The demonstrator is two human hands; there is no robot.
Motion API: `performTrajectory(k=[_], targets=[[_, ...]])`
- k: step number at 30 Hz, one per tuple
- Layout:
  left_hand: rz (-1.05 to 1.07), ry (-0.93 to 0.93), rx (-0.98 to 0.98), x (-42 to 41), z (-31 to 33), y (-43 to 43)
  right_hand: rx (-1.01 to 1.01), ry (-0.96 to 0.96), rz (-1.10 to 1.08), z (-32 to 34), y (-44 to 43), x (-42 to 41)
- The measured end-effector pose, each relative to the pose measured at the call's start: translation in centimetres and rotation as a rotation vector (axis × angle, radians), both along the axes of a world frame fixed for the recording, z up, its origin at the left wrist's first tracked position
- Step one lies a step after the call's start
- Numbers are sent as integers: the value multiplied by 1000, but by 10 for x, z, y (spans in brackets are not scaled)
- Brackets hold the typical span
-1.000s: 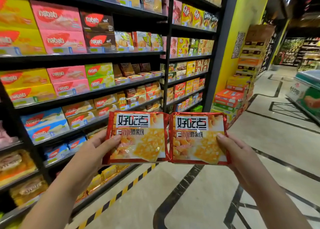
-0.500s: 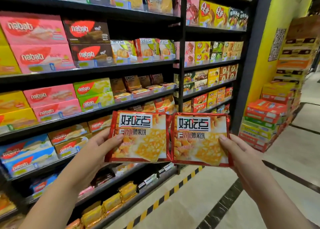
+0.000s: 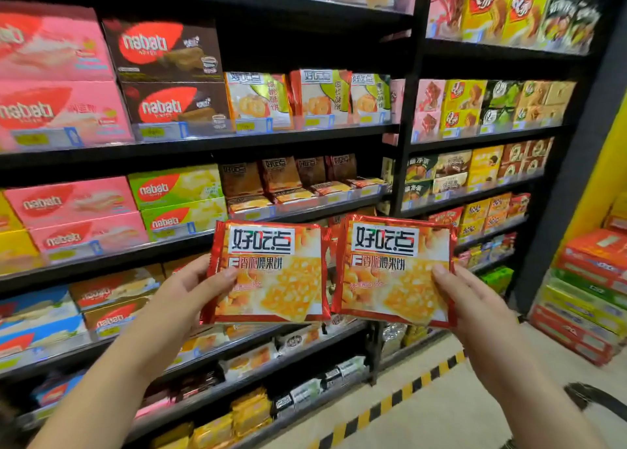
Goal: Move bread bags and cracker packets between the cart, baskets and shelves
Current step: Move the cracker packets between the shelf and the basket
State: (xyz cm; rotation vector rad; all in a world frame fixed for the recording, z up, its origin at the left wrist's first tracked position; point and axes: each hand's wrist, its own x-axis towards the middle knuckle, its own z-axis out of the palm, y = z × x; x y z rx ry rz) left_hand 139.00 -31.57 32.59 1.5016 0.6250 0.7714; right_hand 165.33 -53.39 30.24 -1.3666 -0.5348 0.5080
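The left red foil cracker packet (image 3: 268,272) and the right red foil cracker packet (image 3: 393,269), both square and printed with orange crackers, were held up side by side, faces to the camera, with their inner edges meeting. Both were in the air in front of the tall black metal shelves (image 3: 203,145), level with the 3rd shelf board down. The left hand (image 3: 183,299) had its grip closed on the outer edge of the left one, thumb across the front and fingers hidden behind. The right hand (image 3: 475,309) gripped the other packet the same way at its outer edge. Behind them stood pink cardboard wafer boxes (image 3: 61,109), brown wafer boxes (image 3: 169,104) and green wafer boxes (image 3: 179,194), with more cracker packs to their right. Yellow-and-black hazard tape (image 3: 407,391) ran along the pale floor at the shelf foot. A stack of red and green cartons (image 3: 587,299) rose beside a yellow wall (image 3: 607,163) at far right.
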Motion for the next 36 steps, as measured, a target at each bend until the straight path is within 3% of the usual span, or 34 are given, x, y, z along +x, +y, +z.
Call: performTrajectory(k=[18,27,36], targets=[[254,-43,-22,79,-14,243,-33,-19,271,8,322,127],[406,-11,-20,81,-20,283,-12,19,425,0,415,152],[529,34,-11,100,-3,279,-82,-101,616,17,467,179]])
